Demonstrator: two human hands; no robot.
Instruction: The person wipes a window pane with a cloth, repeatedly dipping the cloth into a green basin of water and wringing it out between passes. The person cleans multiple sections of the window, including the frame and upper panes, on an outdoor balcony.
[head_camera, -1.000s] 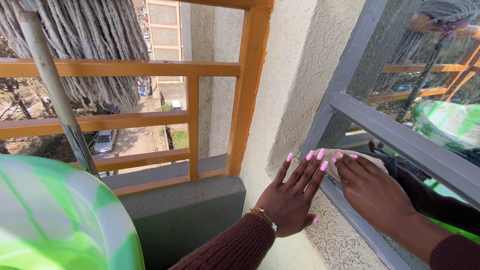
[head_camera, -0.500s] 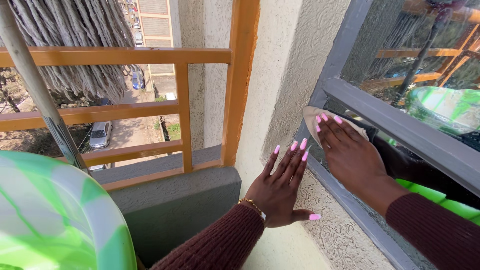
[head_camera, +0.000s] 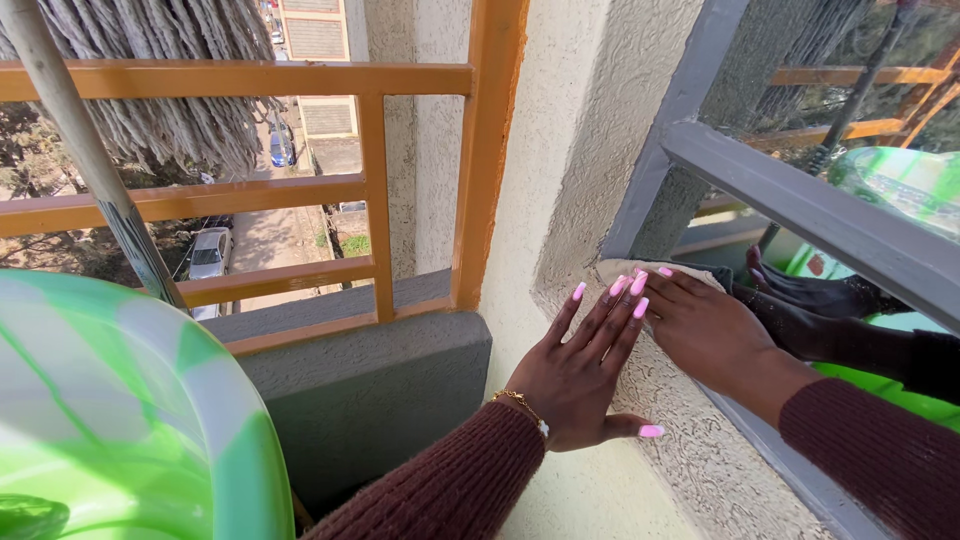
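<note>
This is a high balcony with an orange metal railing on the far left, and a street with parked cars far below. A grey stringy mop leans on the railing, and its pole comes down to a big green and white plastic basin at the near left. On the right is a rough cream wall with a grey window frame. The left hand lies flat on the wall, fingers spread, its grip released and holding nothing. Just to its right, the right hand presses flat on a pale folded cloth at the window's lower left corner. Their fingertips are almost touching. The glass mirrors the hand and the basin.
</note>
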